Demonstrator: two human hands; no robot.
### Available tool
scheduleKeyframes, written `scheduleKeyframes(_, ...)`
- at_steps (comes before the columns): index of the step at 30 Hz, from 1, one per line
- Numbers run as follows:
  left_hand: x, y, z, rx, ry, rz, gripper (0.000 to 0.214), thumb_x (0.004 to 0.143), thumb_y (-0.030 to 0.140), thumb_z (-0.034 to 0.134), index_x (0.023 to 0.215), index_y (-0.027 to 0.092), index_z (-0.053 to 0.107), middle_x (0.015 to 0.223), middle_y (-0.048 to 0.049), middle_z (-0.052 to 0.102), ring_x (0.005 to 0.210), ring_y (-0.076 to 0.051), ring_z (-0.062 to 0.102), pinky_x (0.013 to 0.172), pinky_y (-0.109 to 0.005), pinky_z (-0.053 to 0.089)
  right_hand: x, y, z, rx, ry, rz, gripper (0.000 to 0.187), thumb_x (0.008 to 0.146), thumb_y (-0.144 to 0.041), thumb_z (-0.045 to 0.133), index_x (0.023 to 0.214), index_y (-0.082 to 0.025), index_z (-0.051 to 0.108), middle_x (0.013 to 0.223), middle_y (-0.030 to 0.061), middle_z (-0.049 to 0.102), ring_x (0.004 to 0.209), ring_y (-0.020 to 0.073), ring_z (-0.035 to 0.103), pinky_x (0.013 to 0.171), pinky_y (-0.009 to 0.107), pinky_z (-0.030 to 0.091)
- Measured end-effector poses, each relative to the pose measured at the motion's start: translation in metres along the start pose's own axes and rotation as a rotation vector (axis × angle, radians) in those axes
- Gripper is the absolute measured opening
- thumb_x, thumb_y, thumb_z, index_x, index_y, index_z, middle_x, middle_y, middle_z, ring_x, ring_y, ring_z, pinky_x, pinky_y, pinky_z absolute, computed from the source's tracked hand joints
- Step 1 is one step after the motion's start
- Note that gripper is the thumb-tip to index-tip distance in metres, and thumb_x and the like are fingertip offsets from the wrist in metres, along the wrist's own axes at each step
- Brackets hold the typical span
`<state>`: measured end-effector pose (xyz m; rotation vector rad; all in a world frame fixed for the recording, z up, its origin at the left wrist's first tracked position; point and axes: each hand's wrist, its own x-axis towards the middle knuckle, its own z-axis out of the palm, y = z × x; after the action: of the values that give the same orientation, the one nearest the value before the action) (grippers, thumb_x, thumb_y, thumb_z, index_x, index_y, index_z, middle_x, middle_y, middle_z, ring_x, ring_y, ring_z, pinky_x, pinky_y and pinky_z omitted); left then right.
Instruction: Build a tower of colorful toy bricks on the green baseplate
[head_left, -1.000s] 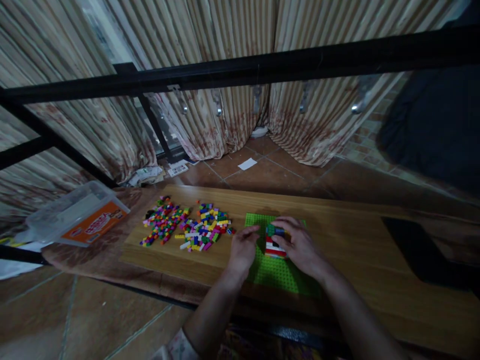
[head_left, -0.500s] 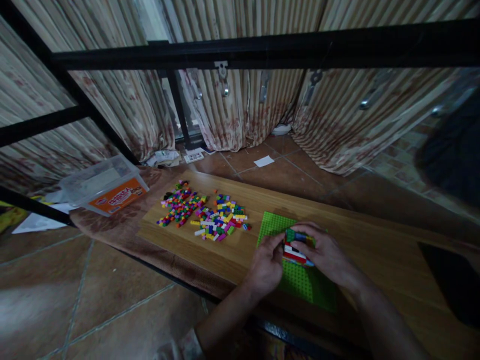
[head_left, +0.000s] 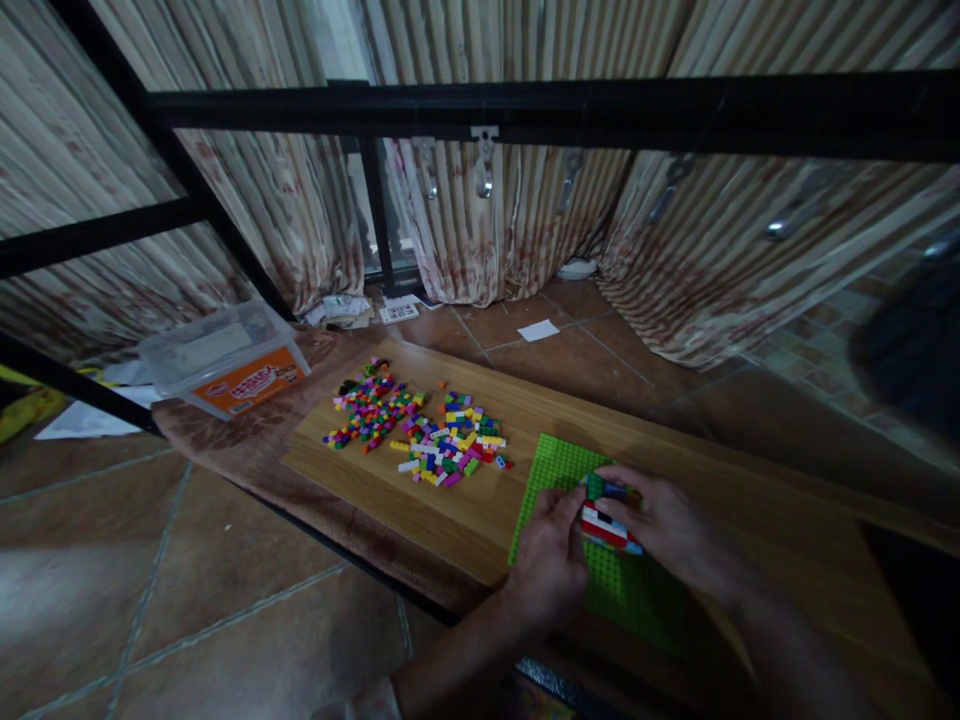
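A small build of toy bricks (head_left: pixel 609 528), with red, white, green and blue parts, is over the green baseplate (head_left: pixel 566 455). My left hand (head_left: pixel 551 550) grips its left end, thumb and fingers closed at the green brick. From the right, my right hand (head_left: pixel 664 515) is closed round the build's upper and right side. My fingers hide part of it, and whether it touches the baseplate I cannot tell. Left of the baseplate lie a pile of mixed bricks (head_left: pixel 454 440) and a second pile of smaller coloured pieces (head_left: pixel 371 405).
The wooden board (head_left: pixel 480 510) carries the piles and baseplate, with a dark flat object (head_left: pixel 907 590) at its right end. A clear plastic box (head_left: pixel 225 355) with an orange label stands on a brown cloth (head_left: pixel 225 435). A black metal rail (head_left: pixel 540 120) crosses above, before striped curtains.
The whole view has shifted slightly, so most things appear further right. Both hands still grip the brick build, and the left hand's fingers have turned a little around its left end.
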<state>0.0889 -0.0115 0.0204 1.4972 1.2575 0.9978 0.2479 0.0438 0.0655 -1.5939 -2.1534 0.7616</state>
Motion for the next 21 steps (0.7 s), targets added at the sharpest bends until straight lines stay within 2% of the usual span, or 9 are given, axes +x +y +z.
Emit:
scheduleKeyframes(4, -0.001, 0.006, 0.000, 0.057, -0.012, -0.020, 0.043, 0.092, 0.024, 0.036, 0.131, 0.019, 0.052, 0.118, -0.0113, 0.055, 0.103, -0.021, 0.057, 0.095, -0.034, 0.049, 0.003, -0.001, -0.003, -0.047, -0.071, 0.021, 0.033, 0.080, -0.037, 0.054, 0.105, -0.019, 0.066, 0.100, 0.0068, 0.072, 0.092, 0.0231, 0.067, 0.081, 0.035, 0.051)
scheduleKeyframes(10, -0.004, 0.020, 0.001, 0.226, -0.086, -0.048, 0.061, 0.082, 0.017, 0.044, 0.143, 0.015, 0.036, 0.129, -0.0151, 0.049, 0.104, -0.026, 0.059, 0.096, -0.038, 0.049, 0.002, 0.002, -0.003, -0.073, -0.084, -0.004, 0.037, 0.082, -0.039, 0.052, 0.109, -0.019, 0.066, 0.101, 0.0082, 0.071, 0.092, 0.0247, 0.067, 0.082, 0.037, 0.051)
scheduleKeyframes(14, -0.003, 0.024, 0.003, 0.289, -0.110, -0.089, 0.067, 0.076, 0.015, 0.047, 0.142, 0.012, 0.036, 0.128, -0.0168, 0.049, 0.102, -0.028, 0.059, 0.095, -0.041, 0.049, 0.003, 0.009, 0.000, -0.098, -0.082, -0.041, 0.036, 0.082, -0.036, 0.052, 0.112, -0.019, 0.065, 0.110, 0.0093, 0.069, 0.100, 0.0250, 0.065, 0.089, 0.038, 0.049)
scheduleKeyframes(21, -0.002, 0.020, 0.006, 0.285, -0.081, -0.071, 0.062, 0.074, 0.016, 0.050, 0.136, 0.012, 0.041, 0.123, -0.0162, 0.052, 0.097, -0.026, 0.061, 0.091, -0.037, 0.051, 0.005, 0.012, 0.003, -0.123, -0.073, -0.079, 0.033, 0.081, -0.033, 0.051, 0.108, -0.021, 0.066, 0.107, 0.0093, 0.069, 0.098, 0.0250, 0.065, 0.087, 0.038, 0.051)
